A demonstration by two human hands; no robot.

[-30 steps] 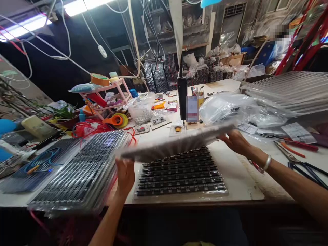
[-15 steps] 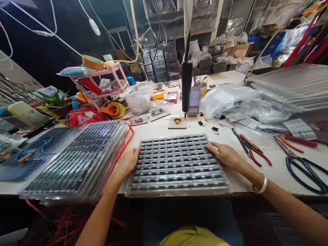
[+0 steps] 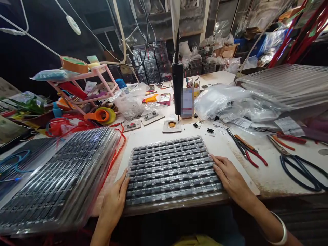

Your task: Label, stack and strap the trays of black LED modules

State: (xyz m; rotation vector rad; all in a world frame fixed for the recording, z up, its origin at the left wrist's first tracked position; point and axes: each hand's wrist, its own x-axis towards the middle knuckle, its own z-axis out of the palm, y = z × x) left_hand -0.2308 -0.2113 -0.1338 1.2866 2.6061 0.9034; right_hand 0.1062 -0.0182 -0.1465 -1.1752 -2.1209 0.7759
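A clear tray of dark parts [image 3: 173,172] lies flat at the near edge of a worn white table [image 3: 274,174]. The left hand [image 3: 114,201] rests open against the tray's left side, and the right hand [image 3: 230,177] lies flat, fingers spread, on its right edge. A stack of trays [image 3: 53,181] sits just to the left. Pliers [image 3: 246,150] and scissors [image 3: 299,164] lie to the right, plastic bags [image 3: 230,102] behind. A black tool [image 3: 177,85] hangs above the table. Cluttered shelves fill the dim room.
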